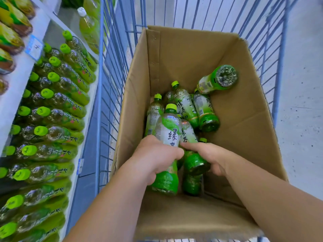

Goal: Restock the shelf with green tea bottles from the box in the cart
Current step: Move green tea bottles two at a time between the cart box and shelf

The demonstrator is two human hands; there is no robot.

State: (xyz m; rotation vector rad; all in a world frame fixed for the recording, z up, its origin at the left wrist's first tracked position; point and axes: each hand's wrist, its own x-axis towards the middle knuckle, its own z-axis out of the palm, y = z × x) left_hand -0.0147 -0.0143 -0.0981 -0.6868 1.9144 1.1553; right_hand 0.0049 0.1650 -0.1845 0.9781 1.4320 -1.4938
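An open cardboard box [174, 55] sits inside a blue wire cart [111, 70]. Several green tea bottles with green caps lie loose in it. My left hand [153, 156] is wrapped around the middle of one green tea bottle [168, 130], cap pointing away from me. My right hand [208, 156] grips a second green tea bottle [194, 163] beside it, near its base. Another bottle [218, 80] lies against the box's far right wall, bottom toward me. The shelf [21, 70] on the left holds rows of the same green tea bottles [57, 100].
Upper shelf tiers at top left carry other yellow-green packaged drinks [12, 20] and a white-capped bottle [87, 25]. A blue price tag [34, 47] hangs on the shelf edge. The cart's wire wall stands between box and shelf. Pale floor [302, 102] lies to the right.
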